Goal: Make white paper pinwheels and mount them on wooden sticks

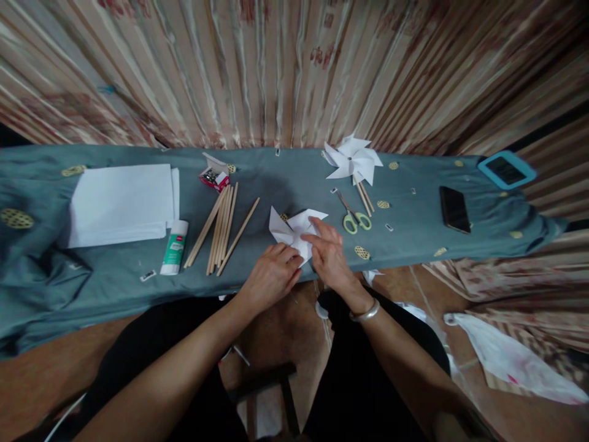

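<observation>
One half-folded white paper pinwheel (281,229) lies flat at the near edge of the worktop (299,178), in front of the person. The left hand (275,272) touches its near edge with fingers bunched together; whether they pinch the paper I cannot tell. The right hand (329,253), fingers apart, rests on its right side, and the two hands cover much of the near half. One silver bracelet (367,311) circles the right wrist.

Just left, one wooden stick (238,236) lies alone, slanting; beside it is a bundle of sticks (224,226), several overlapping, too close to count surely. At the bundle's far end stands one small red box (214,178), flap open. Further left are one green-and-white glue stick (173,248) and one stack of white paper (122,205).

To the right, one pair of green-handled scissors (352,215) lies open near the right hand. Beyond it, one finished pinwheel (356,161) rests over two sticks (363,195). Farther right lie one dark phone (454,210) and one blue-framed tablet (506,170). A pleated curtain (276,73) hangs behind; one white plastic bag (515,356) lies at lower right.
</observation>
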`<state>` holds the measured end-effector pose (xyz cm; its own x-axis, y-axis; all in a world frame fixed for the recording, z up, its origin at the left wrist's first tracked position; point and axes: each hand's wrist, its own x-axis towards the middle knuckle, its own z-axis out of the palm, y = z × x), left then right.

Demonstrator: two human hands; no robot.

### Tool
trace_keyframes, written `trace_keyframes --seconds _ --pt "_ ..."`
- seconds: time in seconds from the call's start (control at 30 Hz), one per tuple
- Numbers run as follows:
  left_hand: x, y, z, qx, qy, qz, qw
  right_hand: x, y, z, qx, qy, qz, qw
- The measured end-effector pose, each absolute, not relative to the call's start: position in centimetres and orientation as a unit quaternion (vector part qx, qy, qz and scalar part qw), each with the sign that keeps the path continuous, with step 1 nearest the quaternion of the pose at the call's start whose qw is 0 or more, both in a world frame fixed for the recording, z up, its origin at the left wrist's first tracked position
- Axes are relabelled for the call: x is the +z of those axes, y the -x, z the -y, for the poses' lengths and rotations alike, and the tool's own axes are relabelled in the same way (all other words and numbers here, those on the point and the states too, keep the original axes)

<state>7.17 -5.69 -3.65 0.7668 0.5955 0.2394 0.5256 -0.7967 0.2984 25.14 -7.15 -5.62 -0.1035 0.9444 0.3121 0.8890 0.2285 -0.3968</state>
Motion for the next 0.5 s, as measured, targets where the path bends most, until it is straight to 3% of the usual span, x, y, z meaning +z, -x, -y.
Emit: trace_keyframes --seconds 0.13,0.5 --pt "-3.6 -7.2 5.7 0.166 -0.932 -0.302 0.110 -5.0 -25.3 6.8 0.065 0.626 0.728 0.272" --pt "-4.0 -7.2 5.7 0.159 -0.934 -0.299 0.112 -4.9 -23.8 7.5 0.001 0.592 0.786 0.178"
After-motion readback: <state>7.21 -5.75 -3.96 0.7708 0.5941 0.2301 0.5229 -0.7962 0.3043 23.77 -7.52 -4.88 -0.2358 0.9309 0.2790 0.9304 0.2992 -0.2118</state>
